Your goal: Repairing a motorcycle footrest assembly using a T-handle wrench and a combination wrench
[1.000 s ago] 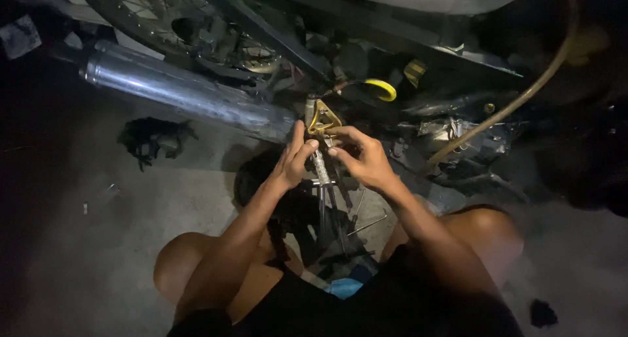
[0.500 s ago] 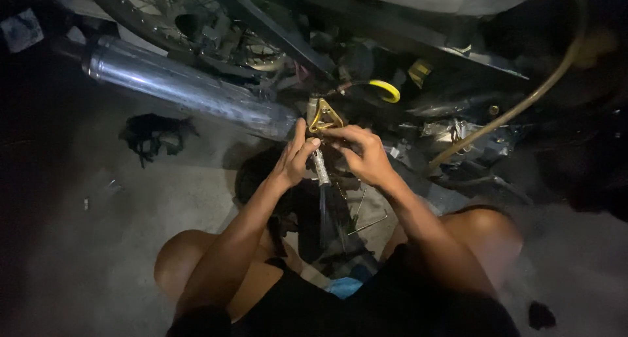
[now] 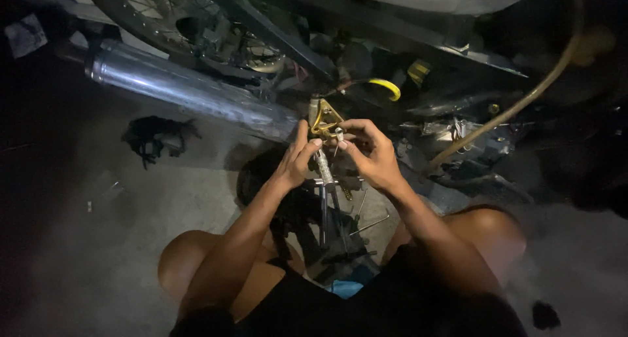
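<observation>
I squat beside a motorcycle. A gold triangular bracket (image 3: 325,117) sits on its frame just behind the chrome exhaust pipe (image 3: 183,88). My left hand (image 3: 299,159) pinches a small silvery part at the bracket's lower edge, above a knurled silver foot peg (image 3: 323,168). My right hand (image 3: 367,152) meets it from the right, fingertips closed on the same small part. What exactly the part is stays too small and dim to tell.
The spoked rear wheel (image 3: 196,23) is at top left. A tan hose (image 3: 523,101) curves down at right; a yellow ring (image 3: 386,87) shows in the frame. A black rag (image 3: 156,135) lies on the concrete at left. Metal tools (image 3: 366,226) lie between my knees.
Both hands stay at the bracket; the fingers have shifted only slightly. The view has drifted a little.
</observation>
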